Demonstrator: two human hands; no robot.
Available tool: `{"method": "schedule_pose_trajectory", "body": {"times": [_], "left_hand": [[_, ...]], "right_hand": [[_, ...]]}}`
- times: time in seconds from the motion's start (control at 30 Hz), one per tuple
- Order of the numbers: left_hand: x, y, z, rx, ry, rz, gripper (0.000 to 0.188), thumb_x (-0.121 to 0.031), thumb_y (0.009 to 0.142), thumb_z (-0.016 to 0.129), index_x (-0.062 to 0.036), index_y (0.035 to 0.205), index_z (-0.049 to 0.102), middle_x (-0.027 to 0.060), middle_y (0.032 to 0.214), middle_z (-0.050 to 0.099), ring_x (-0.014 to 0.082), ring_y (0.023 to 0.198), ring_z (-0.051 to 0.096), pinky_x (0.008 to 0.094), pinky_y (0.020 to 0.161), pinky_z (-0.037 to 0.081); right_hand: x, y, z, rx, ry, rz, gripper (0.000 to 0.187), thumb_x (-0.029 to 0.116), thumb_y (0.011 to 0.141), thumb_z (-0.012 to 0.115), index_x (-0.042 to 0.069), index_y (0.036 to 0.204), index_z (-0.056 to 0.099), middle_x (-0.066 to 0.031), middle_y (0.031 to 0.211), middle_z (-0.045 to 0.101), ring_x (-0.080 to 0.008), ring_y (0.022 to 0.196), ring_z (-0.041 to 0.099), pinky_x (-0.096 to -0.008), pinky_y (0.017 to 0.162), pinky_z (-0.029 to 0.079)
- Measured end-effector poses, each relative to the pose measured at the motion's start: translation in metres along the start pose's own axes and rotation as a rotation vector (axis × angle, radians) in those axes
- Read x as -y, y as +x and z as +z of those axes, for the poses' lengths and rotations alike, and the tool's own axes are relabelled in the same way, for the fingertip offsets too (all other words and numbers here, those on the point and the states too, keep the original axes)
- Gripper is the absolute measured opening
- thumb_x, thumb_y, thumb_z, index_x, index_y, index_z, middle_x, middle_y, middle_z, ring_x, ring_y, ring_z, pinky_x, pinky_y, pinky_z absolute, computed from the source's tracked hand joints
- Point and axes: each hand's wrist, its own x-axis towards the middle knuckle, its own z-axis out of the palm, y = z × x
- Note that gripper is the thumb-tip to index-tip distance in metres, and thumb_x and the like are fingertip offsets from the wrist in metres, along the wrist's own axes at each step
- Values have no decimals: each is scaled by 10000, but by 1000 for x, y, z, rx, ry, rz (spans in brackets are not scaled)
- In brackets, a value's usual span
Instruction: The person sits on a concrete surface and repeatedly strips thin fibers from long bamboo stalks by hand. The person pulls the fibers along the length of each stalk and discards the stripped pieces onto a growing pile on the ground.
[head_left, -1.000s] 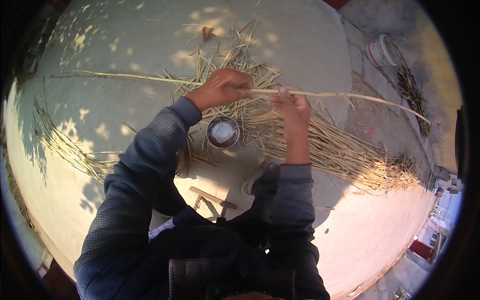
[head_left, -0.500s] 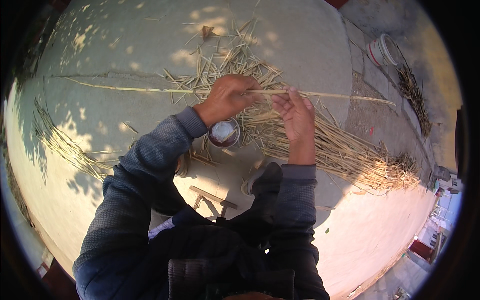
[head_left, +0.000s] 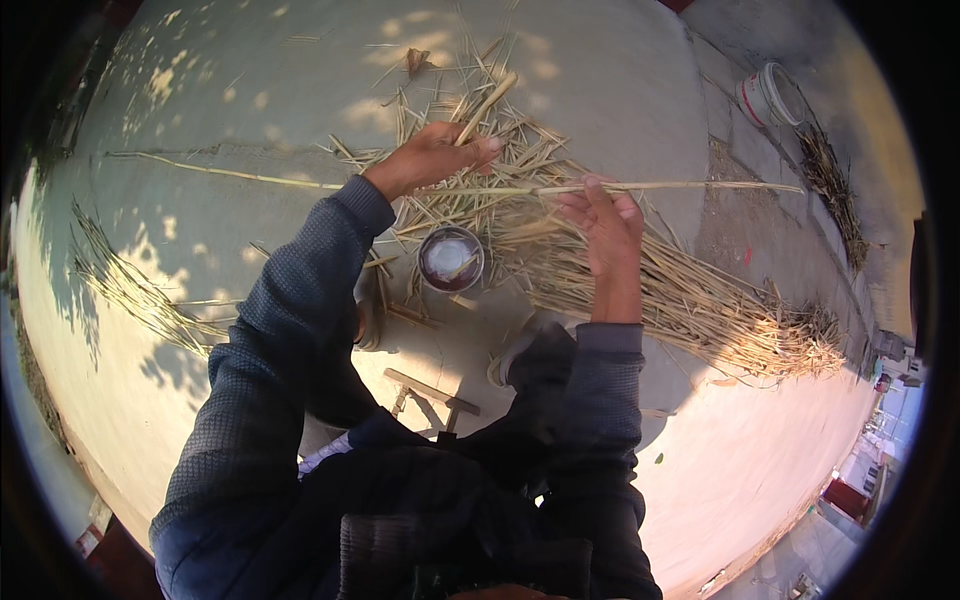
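Observation:
A long, thin dry stalk (head_left: 690,185) runs nearly level from far left to right, passing just below my left hand. My right hand (head_left: 608,215) is closed on it, thumb on top, right of its middle. My left hand (head_left: 440,157) is closed around a short, thick tan stick-like piece (head_left: 488,106) that slants up and away; I cannot make out whether it is a husk or a tool handle. A small round metal bowl (head_left: 450,259) with whitish contents and a stick piece in it stands below my left hand.
Cut straw scraps (head_left: 530,150) litter the concrete ahead. A bundle of long dry stalks (head_left: 690,300) lies to the right, a thinner greenish bunch (head_left: 140,285) to the left. A white bucket (head_left: 770,97) lies at far right beside dark stalks (head_left: 832,190). A wooden stool-like frame (head_left: 430,392) is between my legs.
My left hand has come off the long stalk, moving up and left, with the short tan piece now showing in it. My right hand keeps the stalk and has shifted slightly right.

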Motion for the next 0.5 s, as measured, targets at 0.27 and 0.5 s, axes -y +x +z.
{"method": "schedule_pose_trajectory", "body": {"times": [0.27,0.5], "left_hand": [[16,-14,-43,338,91,-94,206,-229,930,769,-28,961,734,-7,844,716,84,801,654,269,773,517],[29,-7,-29,275,-112,-116,193,-198,945,744,-13,995,716,40,870,752,116,862,713,246,797,537]], "right_hand": [[4,9,-15,-90,24,-7,299,203,966,712,-29,1136,633,-145,985,718,-237,857,734,-310,726,612],[6,10,-15,-17,60,-119,230,179,969,705,-10,1089,650,-128,938,727,-214,823,731,-318,734,619]]}}
